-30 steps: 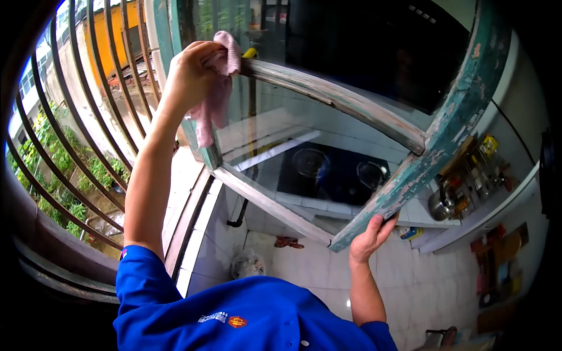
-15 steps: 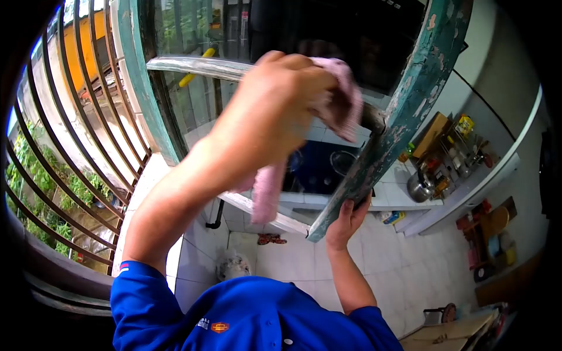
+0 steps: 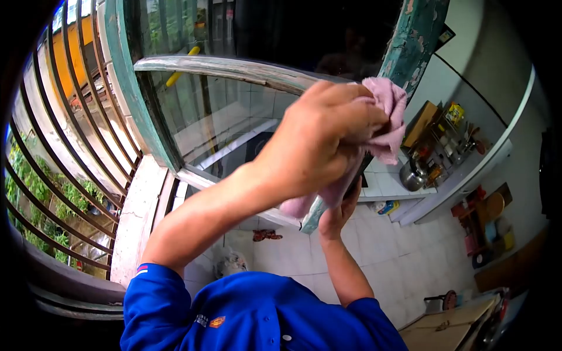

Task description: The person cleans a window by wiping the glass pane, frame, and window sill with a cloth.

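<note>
My left hand [image 3: 322,137] is closed around a crumpled pink cloth [image 3: 390,120] at the right-hand side of a window sash. Part of the cloth hangs below the hand, over the lower corner of the frame. The wooden window frame [image 3: 418,50] has peeling green paint, with a worn whitish crossbar [image 3: 225,67] between its glass panes. Beneath the cloth, my right hand [image 3: 333,222] grips the frame's side edge near that corner; its fingers are partly hidden. The lower glass pane [image 3: 228,123] shows reflections and tiles.
Metal window bars [image 3: 73,128] stand at the left, beside a pale sill [image 3: 143,205]. To the right, a tiled counter [image 3: 380,184] holds a kettle [image 3: 413,174] and several kitchen items. A plastic bag [image 3: 230,263] lies on the floor, and a cardboard piece [image 3: 445,327] is at lower right.
My left hand has moved right and slightly down with the cloth, from across the glass to the frame's side. My right hand still holds the frame edge. The view has shifted slightly.
</note>
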Demonstrator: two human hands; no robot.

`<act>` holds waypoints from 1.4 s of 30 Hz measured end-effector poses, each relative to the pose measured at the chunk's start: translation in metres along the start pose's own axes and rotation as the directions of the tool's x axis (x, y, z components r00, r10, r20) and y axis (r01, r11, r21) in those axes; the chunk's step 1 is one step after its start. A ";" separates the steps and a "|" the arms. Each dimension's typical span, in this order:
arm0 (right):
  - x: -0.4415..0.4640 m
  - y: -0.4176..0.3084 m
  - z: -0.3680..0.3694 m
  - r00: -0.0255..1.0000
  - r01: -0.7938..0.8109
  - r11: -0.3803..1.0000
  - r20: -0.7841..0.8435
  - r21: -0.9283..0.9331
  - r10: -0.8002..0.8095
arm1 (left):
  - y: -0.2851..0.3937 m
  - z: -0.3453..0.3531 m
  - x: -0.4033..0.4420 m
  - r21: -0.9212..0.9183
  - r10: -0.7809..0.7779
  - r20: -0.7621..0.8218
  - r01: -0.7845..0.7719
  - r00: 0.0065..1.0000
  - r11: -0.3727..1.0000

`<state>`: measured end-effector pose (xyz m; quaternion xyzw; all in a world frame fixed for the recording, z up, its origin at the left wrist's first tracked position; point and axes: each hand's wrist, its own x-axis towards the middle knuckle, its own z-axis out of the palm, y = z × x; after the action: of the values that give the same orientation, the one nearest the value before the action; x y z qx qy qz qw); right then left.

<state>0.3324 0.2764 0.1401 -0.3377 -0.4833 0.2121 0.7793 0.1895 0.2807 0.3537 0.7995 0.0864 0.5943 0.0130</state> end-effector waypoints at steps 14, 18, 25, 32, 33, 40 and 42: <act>-0.003 0.014 -0.003 0.995 0.095 0.995 0.017 -0.034 -0.094 | -0.142 -0.202 -0.105 -0.336 -0.383 -0.832 0.185 0.401 0.923; -0.001 0.015 -0.002 0.991 0.134 0.983 -0.003 -0.125 -0.135 | -0.186 -0.207 -0.103 -0.258 -0.431 -0.852 0.478 0.296 0.840; -0.003 0.013 0.001 0.989 0.147 0.983 -0.011 -0.112 -0.149 | -0.190 -0.184 -0.097 -0.472 -0.544 -0.800 0.294 0.252 0.831; 0.003 0.019 0.002 0.990 0.140 0.986 -0.015 -0.095 -0.142 | -0.117 -0.083 -0.086 -0.506 -0.587 -0.736 0.302 0.338 0.808; 0.004 0.020 0.001 0.992 0.125 0.987 -0.006 -0.101 -0.126 | -0.104 -0.069 -0.083 -0.530 -0.612 -0.705 0.306 0.358 0.791; 0.006 0.012 0.000 1.000 0.023 0.997 0.007 -0.076 -0.022 | -0.049 0.039 -0.071 -0.416 -0.526 -0.577 0.329 0.625 0.848; 0.009 0.015 -0.001 0.998 0.051 0.986 -0.018 -0.157 -0.055 | -0.045 0.067 -0.072 -0.407 -0.500 -0.573 0.304 0.649 0.862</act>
<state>0.3374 0.2923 0.1348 -0.3871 -0.4985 0.1488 0.7613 0.2278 0.3198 0.2597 0.4862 0.1790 0.8253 0.2247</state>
